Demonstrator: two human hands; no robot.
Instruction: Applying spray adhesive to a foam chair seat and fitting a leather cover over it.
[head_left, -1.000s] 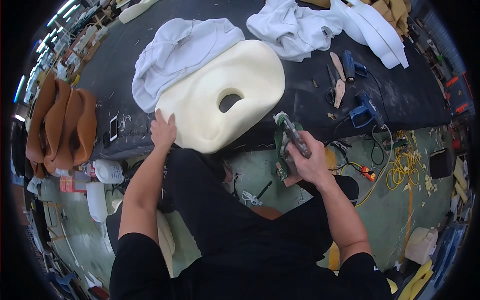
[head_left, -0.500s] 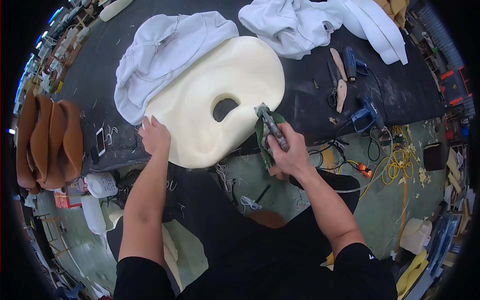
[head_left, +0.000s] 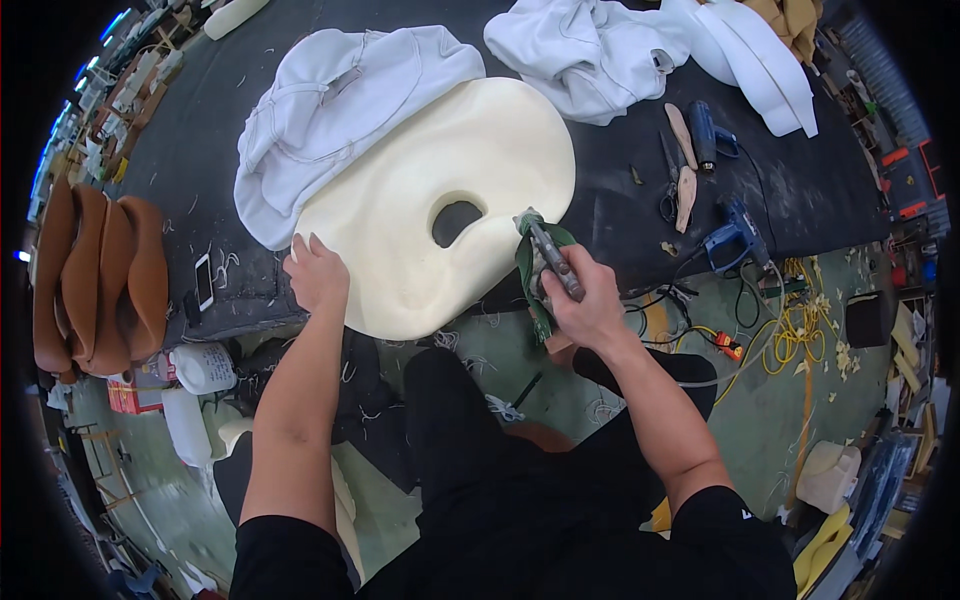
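A large cream foam cushion [head_left: 390, 285] with a rounded outline and an oval hole lies at the table's near edge. My left hand [head_left: 320, 278] grips its left edge with bent fingers, beside a white fabric cover [head_left: 350, 105] that lies over the far left of the foam. My right hand [head_left: 588, 305] is closed around a dark metal spray gun [head_left: 553, 255], its nozzle end near the foam's right edge. A green cloth [head_left: 528, 270] hangs around the gun. Whether the nozzle touches the foam, I cannot tell.
Another white fabric cover [head_left: 585, 60] lies at the far side. Scissors [head_left: 668, 190] and two blue heat guns [head_left: 733, 235] lie to the right. A phone [head_left: 204, 280] and brown curved pieces [head_left: 100, 280] are at left. Yellow cable [head_left: 800, 325] coils on the floor.
The whole view has shifted slightly, placing the table's things a little lower and to the right. Both hands keep nearly the same places and the same grips. My left knee now shows more plainly.
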